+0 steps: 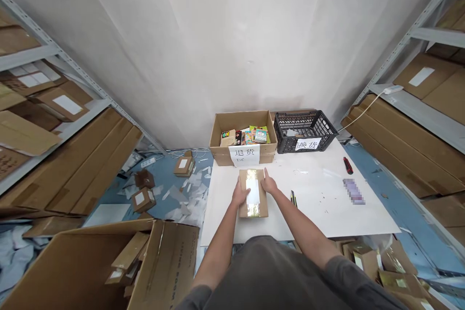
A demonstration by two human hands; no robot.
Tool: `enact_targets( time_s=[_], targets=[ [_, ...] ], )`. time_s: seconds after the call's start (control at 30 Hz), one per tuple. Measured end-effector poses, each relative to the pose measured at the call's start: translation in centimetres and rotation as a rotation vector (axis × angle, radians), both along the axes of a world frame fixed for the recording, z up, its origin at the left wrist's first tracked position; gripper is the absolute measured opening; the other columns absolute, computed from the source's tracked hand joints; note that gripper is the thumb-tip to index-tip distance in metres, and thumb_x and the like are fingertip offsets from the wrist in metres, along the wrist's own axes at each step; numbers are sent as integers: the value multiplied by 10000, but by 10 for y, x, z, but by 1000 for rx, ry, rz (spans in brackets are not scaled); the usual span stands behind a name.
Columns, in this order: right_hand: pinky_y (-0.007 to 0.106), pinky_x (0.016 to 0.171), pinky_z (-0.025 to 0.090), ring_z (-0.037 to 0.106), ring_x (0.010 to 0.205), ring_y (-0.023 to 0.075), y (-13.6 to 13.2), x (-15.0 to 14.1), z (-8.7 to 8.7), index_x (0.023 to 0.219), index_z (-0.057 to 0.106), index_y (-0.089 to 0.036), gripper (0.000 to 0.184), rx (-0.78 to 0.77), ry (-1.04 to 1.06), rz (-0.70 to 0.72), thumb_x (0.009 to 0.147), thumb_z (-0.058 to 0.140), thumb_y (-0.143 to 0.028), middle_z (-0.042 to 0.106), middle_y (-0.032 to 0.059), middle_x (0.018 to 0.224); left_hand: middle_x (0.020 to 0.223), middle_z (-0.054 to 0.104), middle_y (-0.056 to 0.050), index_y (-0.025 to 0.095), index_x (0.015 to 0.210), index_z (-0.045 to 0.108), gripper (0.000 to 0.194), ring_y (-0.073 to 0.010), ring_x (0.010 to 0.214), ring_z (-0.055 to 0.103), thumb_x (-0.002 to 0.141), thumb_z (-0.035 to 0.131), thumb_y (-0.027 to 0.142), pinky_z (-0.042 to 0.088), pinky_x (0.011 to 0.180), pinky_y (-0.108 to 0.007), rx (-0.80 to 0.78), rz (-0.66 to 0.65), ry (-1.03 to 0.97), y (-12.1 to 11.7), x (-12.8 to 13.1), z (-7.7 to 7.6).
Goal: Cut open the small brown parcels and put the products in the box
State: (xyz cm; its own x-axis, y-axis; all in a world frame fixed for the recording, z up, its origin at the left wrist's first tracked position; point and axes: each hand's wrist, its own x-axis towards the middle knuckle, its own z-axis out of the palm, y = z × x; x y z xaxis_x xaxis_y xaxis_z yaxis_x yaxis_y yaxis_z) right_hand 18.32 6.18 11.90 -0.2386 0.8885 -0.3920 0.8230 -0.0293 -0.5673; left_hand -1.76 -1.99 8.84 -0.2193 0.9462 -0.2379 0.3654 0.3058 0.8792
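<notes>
A small taped cardboard parcel point(253, 193) with a white label lies on the white table point(319, 203) in front of me. My left hand point(239, 195) presses against its left side, fingers closed along the edge. My right hand point(269, 183) rests on its right side near the far corner, fingers laid on the box. Both hands hold the parcel between them.
Behind the parcel stands an open cardboard box point(242, 138) of colourful items with a paper sign, and a black plastic crate point(303, 130). A cutter point(292, 198), a red tool point(348, 165) and a blurred object point(353, 191) lie right. A large open carton point(98, 266) sits lower left; shelves flank both sides.
</notes>
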Motion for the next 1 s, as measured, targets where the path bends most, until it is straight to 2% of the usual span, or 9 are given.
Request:
enact_targets(
  time_s=[0.07, 0.17, 0.27, 0.33, 0.43, 0.6, 0.73, 0.87, 1.0],
  targets=[
    [379, 975, 497, 692, 1129, 267, -5, -4, -16, 1685, 11, -171, 822, -30, 8, 74, 1007, 455, -307, 730, 125, 1226, 1610, 449, -185, 159, 1670, 103, 1003, -303, 1478, 448, 884, 672, 410, 385, 1192, -438, -94, 18, 76, -8, 2, -12],
    [394, 1040, 478, 625, 1266, 271, -27, 7, -36, 1687, 109, -195, 777, 82, 67, 58, 992, 446, -282, 622, 143, 1433, 1683, 325, -163, 179, 1655, 208, 896, -296, 1565, 295, 912, 628, 453, 299, 1250, -447, -39, 1, 198, -34, -3, -26],
    [385, 1099, 449, 552, 1363, 281, -63, 27, -58, 1674, 215, -238, 859, 116, 166, 93, 892, 570, -233, 480, 128, 1584, 1735, 191, -121, 244, 1657, 223, 1111, -322, 1600, 176, 747, 810, 493, 278, 1268, -463, -13, -148, 227, -72, -11, -37],
    [384, 1115, 442, 515, 1401, 299, -88, 36, -71, 1670, 232, -265, 1018, 28, 235, 222, 767, 698, -205, 453, 115, 1606, 1735, 194, -109, 271, 1667, 181, 1292, -343, 1593, 194, 612, 910, 429, 301, 1261, -465, -30, -263, 167, -96, -12, -44],
    [394, 1109, 449, 516, 1401, 315, -112, 39, -79, 1671, 230, -274, 1107, -45, 296, 304, 696, 746, -180, 452, 121, 1606, 1659, 392, -103, 285, 1662, 209, 1223, -330, 1518, 386, 650, 890, 371, 367, 1226, -454, -46, -249, 84, -112, -12, -44],
    [380, 1088, 455, 583, 1330, 285, -73, 34, -30, 1664, 244, -310, 866, 155, 350, 162, 905, 656, -370, 559, 79, 1527, 1372, 698, -67, 306, 1667, 171, 914, -259, 1180, 702, 912, 655, 483, 553, 1005, -411, 16, -111, 37, -80, -25, 1],
    [375, 985, 488, 692, 1134, 286, -15, 17, 14, 1679, 177, -283, 727, 222, 185, 6, 1040, 452, -494, 726, 85, 1271, 1501, 601, -83, 285, 1678, 95, 979, -267, 1313, 618, 910, 660, 509, 523, 1044, -394, 164, -109, 66, -29, -27, 32],
    [374, 1001, 485, 679, 1184, 280, 16, -8, 18, 1678, 190, -241, 682, 77, 110, -30, 1068, 383, -478, 723, 106, 1291, 1602, 487, -99, 245, 1670, 190, 824, -290, 1437, 504, 977, 526, 538, 425, 1163, -431, 65, -19, 53, 8, -15, 28],
    [400, 1067, 474, 627, 1280, 276, 12, -2, 1, 1646, 302, -277, 670, 76, 248, -60, 1026, 450, -482, 630, 96, 1450, 1675, 370, -88, 252, 1648, 271, 783, -271, 1530, 366, 975, 529, 558, 314, 1244, -419, 186, 85, 62, 8, -18, 16]
  ],
)
